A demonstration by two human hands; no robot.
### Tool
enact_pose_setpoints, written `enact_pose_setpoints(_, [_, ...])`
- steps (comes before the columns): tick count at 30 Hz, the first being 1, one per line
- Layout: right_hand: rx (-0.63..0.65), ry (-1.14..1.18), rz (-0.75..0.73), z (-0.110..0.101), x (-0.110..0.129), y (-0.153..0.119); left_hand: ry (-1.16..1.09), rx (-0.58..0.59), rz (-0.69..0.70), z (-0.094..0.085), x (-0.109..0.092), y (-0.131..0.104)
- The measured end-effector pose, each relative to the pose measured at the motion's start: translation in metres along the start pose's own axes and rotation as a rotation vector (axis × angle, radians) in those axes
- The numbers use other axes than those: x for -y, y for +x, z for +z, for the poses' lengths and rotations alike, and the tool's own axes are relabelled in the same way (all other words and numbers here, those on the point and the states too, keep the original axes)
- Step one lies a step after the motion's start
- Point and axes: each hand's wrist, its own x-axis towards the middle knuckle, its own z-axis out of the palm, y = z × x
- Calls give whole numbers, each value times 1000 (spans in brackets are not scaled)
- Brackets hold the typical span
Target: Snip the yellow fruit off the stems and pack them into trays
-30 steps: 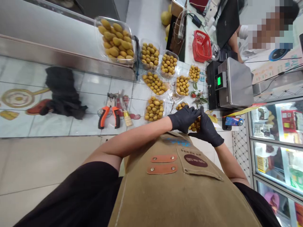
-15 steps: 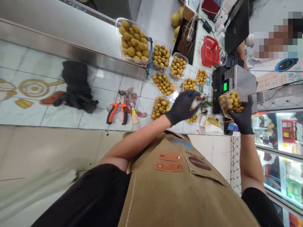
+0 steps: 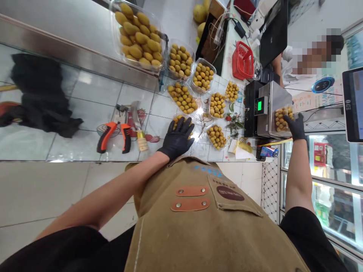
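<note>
The glossy tiled counter point(image 3: 95, 90) carries a boxy scale point(image 3: 269, 90) with a flat, smooth metal top. The right hand point(image 3: 296, 126), gloved in black, grips the outer side of a rectangular clear box point(image 3: 279, 134) on the scale, fingers partly curled at its edge. The left hand point(image 3: 176, 140), likewise gloved, is open, fingers spread over a second box point(image 3: 176, 116), partly covering it; palm contact cannot be determined. Pliers point(image 3: 121, 117) with orange-and-black handles lie beyond a knife point(image 3: 136, 121), left of that hand. Round, yellow-brown fruit point(image 3: 280, 120) fills the gripped box, beside the right fingertips.
</note>
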Motion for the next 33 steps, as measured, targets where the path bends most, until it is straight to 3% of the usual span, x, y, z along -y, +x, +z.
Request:
enact_pose_setpoints(6, [-149,-101,-1,-24,19,9,-8,29,70,-10,1,4])
enact_pose_setpoints(15, [-205,-151,-105,-37,21,3,-126,-81,20,-12,8,5])
enact_pose_setpoints(21, [-162,-112,-166,-23,20,-4,-192,-150,21,-6,13,5])
enact_pose_setpoints(28, [-33,-255,-208,2,24,-13,-241,-138,-37,-12,9,6])
enact_pose_setpoints(33, [-107,-315,-157,9,27,-20,-236,-144,-45,-13,7,6])
